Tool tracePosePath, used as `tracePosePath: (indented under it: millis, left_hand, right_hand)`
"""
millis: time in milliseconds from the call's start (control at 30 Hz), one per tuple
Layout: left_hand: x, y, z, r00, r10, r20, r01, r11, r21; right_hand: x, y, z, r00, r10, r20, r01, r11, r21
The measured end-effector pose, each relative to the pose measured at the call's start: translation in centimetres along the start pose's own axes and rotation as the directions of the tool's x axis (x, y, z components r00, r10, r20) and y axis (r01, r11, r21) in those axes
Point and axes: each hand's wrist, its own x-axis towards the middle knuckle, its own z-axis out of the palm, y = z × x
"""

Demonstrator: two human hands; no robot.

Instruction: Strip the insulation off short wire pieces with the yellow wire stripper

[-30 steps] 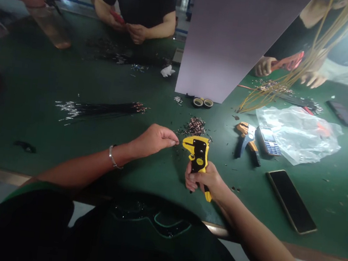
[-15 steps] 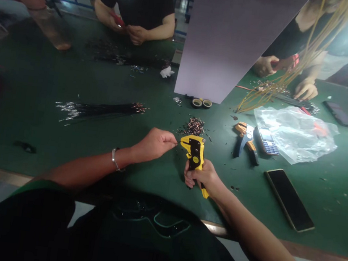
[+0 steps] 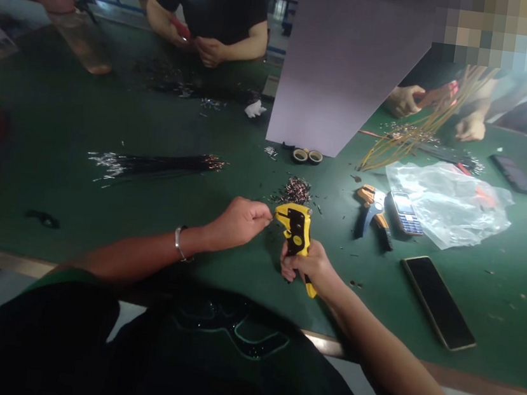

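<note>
My right hand (image 3: 307, 264) is wrapped round the handles of a yellow and black wire stripper (image 3: 297, 226), held upright with its jaws to the left. Right at those jaws, the thumb and forefinger of my left hand (image 3: 241, 222) are pinched on a thin black wire; the fingers hide nearly all of it. Just behind the stripper lies a small heap of copper-coloured wire scraps (image 3: 297, 190). A bundle of black wires (image 3: 156, 166) rests to the left on the green table (image 3: 111, 108), silvery ends at its left and copper ends at its right.
On the right are blue and orange pliers (image 3: 371, 214), a keypad phone (image 3: 405, 213), a clear plastic bag (image 3: 449, 204) and a smartphone (image 3: 437, 302). Tape rolls (image 3: 307, 157) sit by a pale panel (image 3: 331, 71). Two co-workers' hands (image 3: 209, 51) hold red-handled tools across the table.
My left hand has moved slightly right, closer against the stripper's jaws, and less of the wire shows. My right hand keeps its hold. One co-worker's hand at the right has shifted.
</note>
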Motion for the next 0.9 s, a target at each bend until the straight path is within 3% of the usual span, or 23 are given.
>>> tracePosePath:
  millis: [133,433,700,767,900]
  left_hand:
    - [-0.6,0.7,0.3,0.999,0.044,-0.006,-0.043,0.998,0.047]
    - [1.2,-1.9,-0.9,0.998,-0.051,-0.046,0.053,0.998,0.036]
    - [-0.9,0.3,1.7,0.986,0.157,-0.060,-0.144,0.973,0.180]
    - [-0.9,0.4,1.5,0.989,0.137,-0.056,-0.128,0.981,0.149]
    - [-0.1,-0.3,0.1,0.999,-0.021,-0.050,0.021,1.000,-0.008]
  right_hand:
    - [-0.1,0.1,0.2,1.000,-0.012,-0.006,0.012,0.999,-0.032]
    - [-0.2,0.1,0.0,1.000,0.017,-0.021,-0.017,1.000,0.012]
    - [0.3,1.0,-0.6,0.998,-0.046,-0.039,0.043,0.997,-0.063]
    - [0.3,0.9,-0.4,0.998,-0.052,-0.045,0.049,0.997,-0.064]
    - [0.1,0.5,-0.2,0.999,-0.040,-0.036,0.039,0.999,-0.021]
